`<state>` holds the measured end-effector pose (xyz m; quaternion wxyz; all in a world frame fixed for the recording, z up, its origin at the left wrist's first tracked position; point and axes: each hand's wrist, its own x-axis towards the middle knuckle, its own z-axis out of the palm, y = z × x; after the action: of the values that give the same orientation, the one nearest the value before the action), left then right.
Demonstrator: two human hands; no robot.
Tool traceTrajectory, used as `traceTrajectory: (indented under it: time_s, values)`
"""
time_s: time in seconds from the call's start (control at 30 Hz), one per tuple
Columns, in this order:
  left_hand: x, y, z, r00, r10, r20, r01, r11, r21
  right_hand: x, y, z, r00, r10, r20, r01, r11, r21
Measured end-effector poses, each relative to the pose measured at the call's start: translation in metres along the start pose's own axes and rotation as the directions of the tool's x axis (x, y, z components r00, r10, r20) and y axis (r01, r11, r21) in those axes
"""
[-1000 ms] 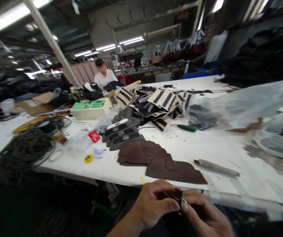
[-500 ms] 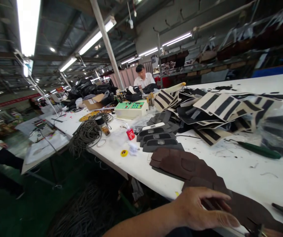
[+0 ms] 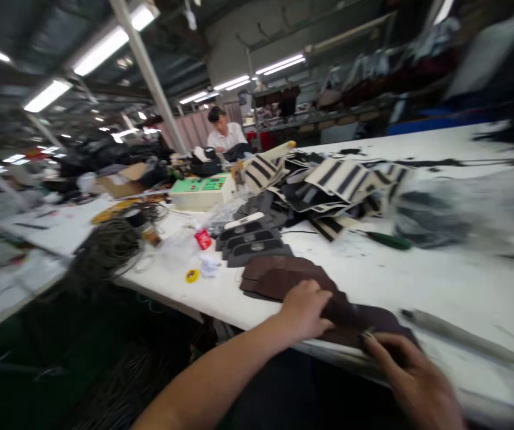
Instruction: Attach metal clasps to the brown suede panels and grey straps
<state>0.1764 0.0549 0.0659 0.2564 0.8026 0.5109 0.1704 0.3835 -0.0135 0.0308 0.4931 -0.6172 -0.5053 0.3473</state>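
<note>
On the white bench (image 3: 445, 280), I see brown panels (image 3: 279, 275) overlapping along the near edge, long axes slanting from far left to near right. I have the left hand (image 3: 301, 310) over them, thumb and fingers apart; contact I can't tell. The right hand (image 3: 418, 382), angled inward, pinches a small dark piece (image 3: 366, 337) by the panels.

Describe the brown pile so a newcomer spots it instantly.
Find the white table and its near edge. The brown pile lies there beneath the left hand, between the grey pieces and the grey stick. Its dark brown colour sets it apart from both.
</note>
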Motion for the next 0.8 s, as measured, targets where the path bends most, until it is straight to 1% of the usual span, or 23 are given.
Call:
traceTrajectory:
  time_s: [0.03, 0.1, 0.13, 0.2, 0.3, 0.4, 0.53, 0.7, 0.8]
  values:
    - [0.0, 0.0, -0.001, 1.0, -0.003, 0.016, 0.004, 0.998, -0.066, -0.002, 0.001, -0.004, 0.999, -0.005, 0.032, 0.006, 0.999, -0.037]
    - [0.004, -0.006, 0.001, 0.998, -0.018, 0.052, 0.028, 0.979, -0.202, -0.004, 0.006, -0.008, 0.997, -0.016, 0.081, 0.019, 0.999, -0.042]
    - [0.005, -0.009, 0.002, 0.997, -0.025, 0.076, 0.045, 0.962, -0.269, -0.005, 0.009, -0.008, 0.997, -0.022, 0.076, 0.025, 0.999, -0.036]
    - [0.005, -0.015, 0.004, 0.987, -0.038, 0.158, 0.099, 0.912, -0.399, -0.006, 0.013, -0.008, 0.997, -0.03, 0.073, 0.031, 0.999, -0.016]
    - [-0.005, -0.013, 0.005, 0.968, -0.079, 0.238, 0.196, 0.83, -0.522, -0.01, 0.014, -0.007, 0.997, -0.045, 0.067, 0.044, 0.999, 0.018]
    - [-0.012, -0.006, 0.004, 0.956, -0.104, 0.275, 0.25, 0.777, -0.578, -0.013, 0.014, -0.007, 0.996, -0.046, 0.078, 0.042, 0.998, 0.049]
    - [-0.015, 0.0, 0.005, 0.939, -0.079, 0.335, 0.281, 0.737, -0.614, -0.013, 0.016, -0.008, 0.995, -0.039, 0.094, 0.034, 0.998, 0.051]
    - [-0.018, 0.005, 0.004, 0.93, -0.077, 0.358, 0.298, 0.726, -0.619, -0.013, 0.017, -0.007, 0.996, -0.054, 0.076, 0.05, 0.998, 0.05]
    - [-0.018, 0.007, 0.005, 0.937, -0.024, 0.348, 0.248, 0.747, -0.616, -0.014, 0.017, -0.006, 0.996, -0.051, 0.077, 0.045, 0.997, 0.069]
